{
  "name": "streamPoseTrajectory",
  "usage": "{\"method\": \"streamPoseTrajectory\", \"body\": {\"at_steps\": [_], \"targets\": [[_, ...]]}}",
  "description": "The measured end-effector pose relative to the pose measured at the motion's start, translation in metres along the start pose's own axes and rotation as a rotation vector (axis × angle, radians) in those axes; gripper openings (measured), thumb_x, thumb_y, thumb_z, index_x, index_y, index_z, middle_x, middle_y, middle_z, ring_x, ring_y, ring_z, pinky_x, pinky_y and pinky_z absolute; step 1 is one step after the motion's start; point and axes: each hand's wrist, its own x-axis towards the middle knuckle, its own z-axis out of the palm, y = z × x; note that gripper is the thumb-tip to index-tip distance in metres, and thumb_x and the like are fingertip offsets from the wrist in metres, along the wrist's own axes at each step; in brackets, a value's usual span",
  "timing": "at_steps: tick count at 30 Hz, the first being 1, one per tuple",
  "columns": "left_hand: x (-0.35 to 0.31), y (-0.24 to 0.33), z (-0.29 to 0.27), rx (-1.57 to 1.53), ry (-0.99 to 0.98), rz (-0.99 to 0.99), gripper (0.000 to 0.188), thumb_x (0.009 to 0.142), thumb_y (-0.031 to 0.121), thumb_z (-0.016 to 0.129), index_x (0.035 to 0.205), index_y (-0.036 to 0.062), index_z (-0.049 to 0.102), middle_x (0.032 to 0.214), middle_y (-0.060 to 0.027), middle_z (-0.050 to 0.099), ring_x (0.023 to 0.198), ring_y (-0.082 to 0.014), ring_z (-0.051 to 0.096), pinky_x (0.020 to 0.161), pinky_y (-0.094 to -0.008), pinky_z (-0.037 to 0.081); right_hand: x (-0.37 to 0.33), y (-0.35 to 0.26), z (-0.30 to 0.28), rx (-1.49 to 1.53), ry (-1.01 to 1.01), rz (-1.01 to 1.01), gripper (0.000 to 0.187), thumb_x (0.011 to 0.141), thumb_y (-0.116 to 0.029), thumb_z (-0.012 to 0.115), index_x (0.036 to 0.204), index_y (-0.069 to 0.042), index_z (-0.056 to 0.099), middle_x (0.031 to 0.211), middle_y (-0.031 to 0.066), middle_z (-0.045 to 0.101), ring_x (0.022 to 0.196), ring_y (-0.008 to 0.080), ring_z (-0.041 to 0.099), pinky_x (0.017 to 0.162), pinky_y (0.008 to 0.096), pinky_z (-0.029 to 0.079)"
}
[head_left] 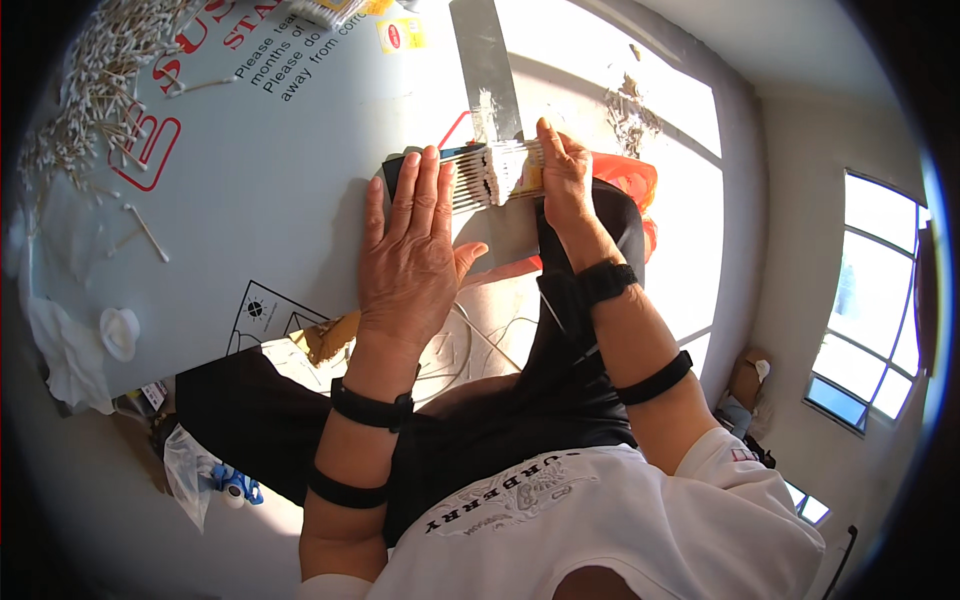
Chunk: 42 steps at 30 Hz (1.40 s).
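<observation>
My left hand (pixel 410 265) lies flat with its fingers stretched out, the fingertips at the left end of a row of cotton swabs (pixel 466 185). Under and beside those fingertips shows a dark flat strip (pixel 397 165). My right hand (pixel 568 180) is closed at the right end of the row, its thumb up. It grips a pack of cotton swabs (pixel 520 170) with a patch of yellow on it. White cotton tips form a band across the middle of the row. My fingers hide both ends of it.
The grey printed board (pixel 260 190) serves as a worktop. A heap of loose cotton swabs (pixel 110 75) covers its far left; several strays lie nearby. White cotton pads (pixel 120 333) sit at the left edge. An orange-red bag (pixel 630 180) is beyond my right hand.
</observation>
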Motion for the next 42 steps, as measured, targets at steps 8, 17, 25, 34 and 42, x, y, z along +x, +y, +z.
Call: {"method": "streamPoseTrajectory", "body": {"at_steps": [8,17,25,34,42], "targets": [[0.004,0.004,0.001,-0.01,-0.004,0.008,0.086,0.081,0.048,0.065,0.147,0.005,0.028,0.155,-0.0107,0.022,0.145,-0.0213,0.014,0.118,-0.0458,0.007,-0.002,-0.001,0.004,0.012,0.044,0.036,0.028,0.094,-0.03,0.062,0.084,-0.004,0.065,0.07,-0.0014,0.06,0.057,0.0061,0.052,0.054,0.0239,0.043],[0.007,0.004,0.001,-0.002,-0.005,0.013,0.084,0.082,0.046,0.064,0.146,0.0041,0.029,0.155,-0.011,0.023,0.145,-0.0222,0.015,0.118,-0.0464,0.007,-0.01,-0.01,0.014,0.017,0.044,0.043,0.03,0.093,-0.032,0.063,0.086,-0.002,0.065,0.073,-0.0011,0.061,0.062,0.0054,0.051,0.058,0.0232,0.043],[0.009,0.004,-0.001,-0.004,-0.02,0.024,0.084,0.083,0.044,0.065,0.146,0.003,0.029,0.155,-0.0116,0.023,0.145,-0.0229,0.016,0.117,-0.047,0.008,-0.01,-0.011,0.013,0.004,0.046,0.058,0.031,0.092,-0.031,0.064,0.086,-0.001,0.065,0.073,-0.0009,0.061,0.063,0.0062,0.051,0.058,0.0238,0.044],[0.01,0.005,-0.001,-0.051,-0.02,0.027,0.081,0.083,0.033,0.067,0.146,0.0013,0.028,0.156,-0.0122,0.021,0.144,-0.0252,0.018,0.117,-0.0466,0.009,-0.01,-0.009,0.014,0.001,0.061,0.055,0.031,0.093,-0.029,0.063,0.093,0.001,0.067,0.074,-0.0005,0.061,0.064,0.006,0.051,0.059,0.0235,0.045],[0.017,0.01,0.002,-0.014,-0.029,0.04,0.083,0.083,0.043,0.065,0.146,0.0028,0.029,0.156,-0.0123,0.02,0.145,-0.0232,0.015,0.117,-0.046,0.007,-0.01,-0.01,0.015,-0.036,0.057,0.047,0.033,0.093,-0.029,0.062,0.097,0.003,0.066,0.076,0.0002,0.061,0.065,0.0059,0.051,0.06,0.0233,0.045]]}}
